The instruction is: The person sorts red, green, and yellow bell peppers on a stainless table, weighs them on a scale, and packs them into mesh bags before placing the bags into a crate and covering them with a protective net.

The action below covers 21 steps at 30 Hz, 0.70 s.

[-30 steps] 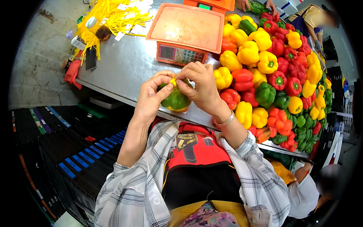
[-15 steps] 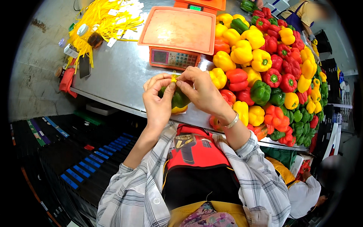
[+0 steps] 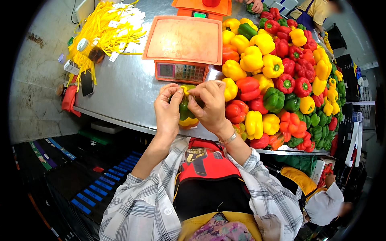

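Thumb and fingers of my left hand point(image 3: 167, 108) are pinched on one side of a yellow strip point(image 3: 185, 90). My right hand point(image 3: 211, 106), with a bracelet on its wrist, pinches the other side. Just under the strip, between my hands, are a green bell pepper point(image 3: 183, 111) and a yellow bell pepper point(image 3: 188, 122), stacked near the table's front edge. My fingers hide part of both peppers, and I cannot make out how the strip goes round them.
An orange scale point(image 3: 183, 40) stands beyond my hands, another point(image 3: 224, 8) behind it. Mixed bell peppers point(image 3: 251, 60) are heaped at right. Yellow strips with white tags point(image 3: 108, 32), a jar point(image 3: 95, 54) and a phone point(image 3: 87, 83) lie left. A co-worker's hand point(image 3: 255, 5) shows at far top.
My fingertips have drawn slightly apart, with more yellow strip spread between them. The view has shifted, so a red item on the far scale and a co-worker's hand now show.
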{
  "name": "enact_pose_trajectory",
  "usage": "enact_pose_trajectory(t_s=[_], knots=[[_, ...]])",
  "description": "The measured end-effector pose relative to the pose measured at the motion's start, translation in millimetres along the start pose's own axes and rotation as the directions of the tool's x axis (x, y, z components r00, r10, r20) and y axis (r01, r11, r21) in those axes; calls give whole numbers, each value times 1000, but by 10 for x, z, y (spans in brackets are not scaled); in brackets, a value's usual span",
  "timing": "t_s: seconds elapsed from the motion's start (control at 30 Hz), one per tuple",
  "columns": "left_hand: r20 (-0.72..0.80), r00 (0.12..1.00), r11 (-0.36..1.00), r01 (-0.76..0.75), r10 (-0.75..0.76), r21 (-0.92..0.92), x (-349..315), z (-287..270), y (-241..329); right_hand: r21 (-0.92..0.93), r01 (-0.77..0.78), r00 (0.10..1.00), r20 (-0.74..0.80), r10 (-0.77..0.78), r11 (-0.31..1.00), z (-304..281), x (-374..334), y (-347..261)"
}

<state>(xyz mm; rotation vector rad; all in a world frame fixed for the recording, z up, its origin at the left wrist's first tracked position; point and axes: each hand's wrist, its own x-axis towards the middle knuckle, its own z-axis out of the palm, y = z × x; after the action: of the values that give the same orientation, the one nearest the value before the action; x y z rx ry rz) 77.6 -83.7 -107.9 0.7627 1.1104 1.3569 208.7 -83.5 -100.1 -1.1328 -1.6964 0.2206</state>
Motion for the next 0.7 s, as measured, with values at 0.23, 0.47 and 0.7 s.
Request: enact_pose_trajectory(t_s=[0.23, 0.47, 0.7], knots=[[57, 996, 975, -80, 69, 205, 245, -167, -201, 304, -119, 990, 114, 88, 945, 120, 18, 87], [124, 981, 955, -173, 147, 239, 313, -42, -45, 340, -130, 986, -52, 156, 931, 285, 74, 161], [371, 895, 844, -388, 249, 370, 384, -186, -106, 485, -276, 926, -99, 365, 830, 294, 182, 179]])
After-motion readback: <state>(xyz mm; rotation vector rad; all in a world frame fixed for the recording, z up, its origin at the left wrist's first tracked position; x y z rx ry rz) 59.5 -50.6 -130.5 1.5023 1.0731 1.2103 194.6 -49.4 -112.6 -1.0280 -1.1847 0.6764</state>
